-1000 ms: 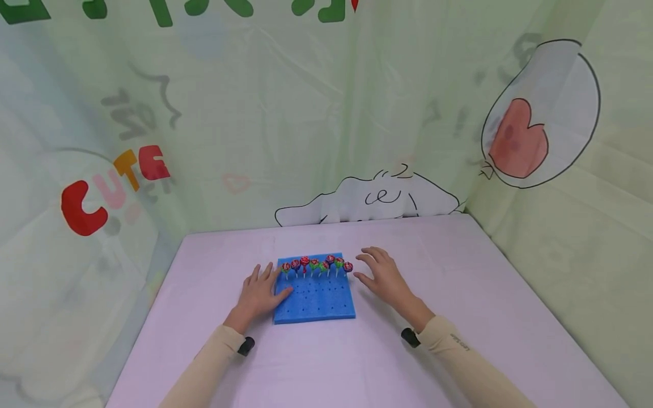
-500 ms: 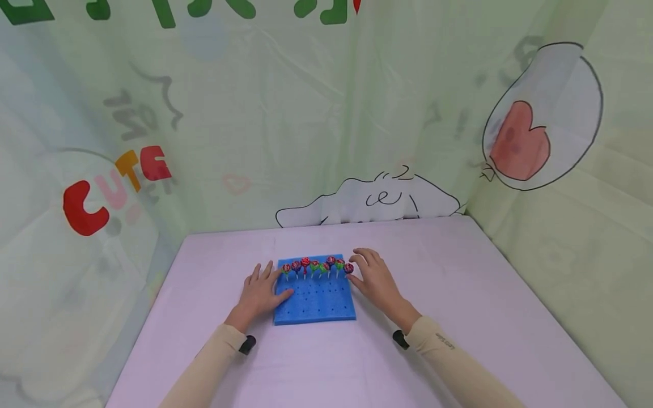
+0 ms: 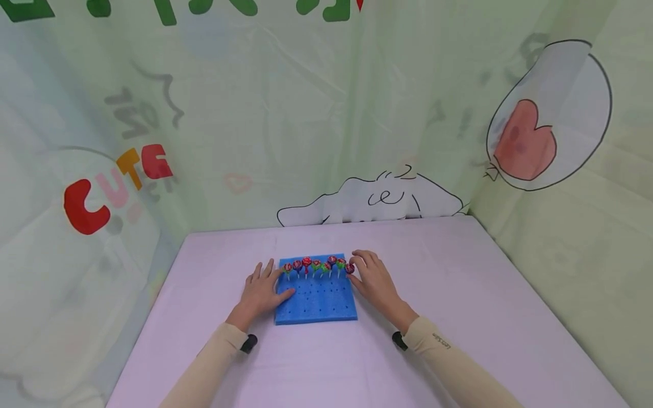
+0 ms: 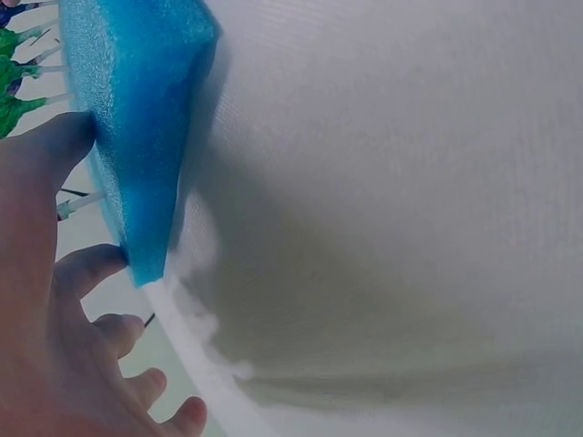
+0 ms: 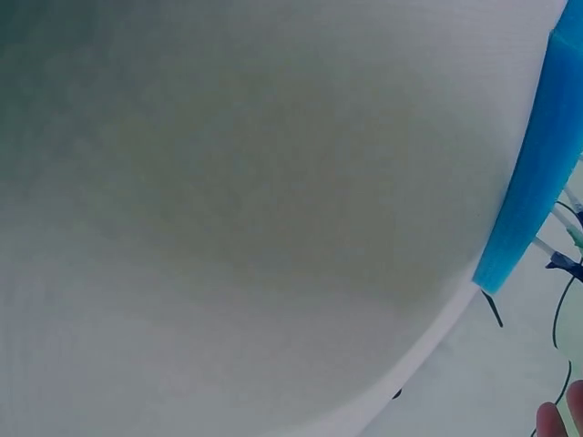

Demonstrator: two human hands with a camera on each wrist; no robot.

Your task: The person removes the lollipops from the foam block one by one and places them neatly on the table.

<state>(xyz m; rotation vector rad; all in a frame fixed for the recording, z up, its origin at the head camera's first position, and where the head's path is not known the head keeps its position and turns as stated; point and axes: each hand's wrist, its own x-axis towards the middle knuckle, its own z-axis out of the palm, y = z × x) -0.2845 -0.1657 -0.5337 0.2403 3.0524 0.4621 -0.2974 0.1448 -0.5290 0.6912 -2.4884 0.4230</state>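
A blue foam board (image 3: 317,309) with rows of small holes lies on the table. Several lollipops in red, purple and green wrappers stand on white sticks along its far part, one being a green lollipop (image 3: 316,265). My left hand (image 3: 259,292) rests at the board's left edge, fingers spread, its thumb on the top. In the left wrist view, thumb and a finger touch the foam board (image 4: 150,118). At the far right edge, my right hand (image 3: 376,285) has thumb and bent forefinger around the rightmost purple lollipop (image 3: 350,268); the right wrist view hides this contact.
A table with a pale pink cover (image 3: 433,266) surrounds the board. Behind and beside it hang printed curtains (image 3: 306,113) with letters, a balloon and an animal drawing.
My right hand has moved left from beside the board to the rightmost lollipop, and its thumb and forefinger have come in around it. My left hand has stayed on the board.
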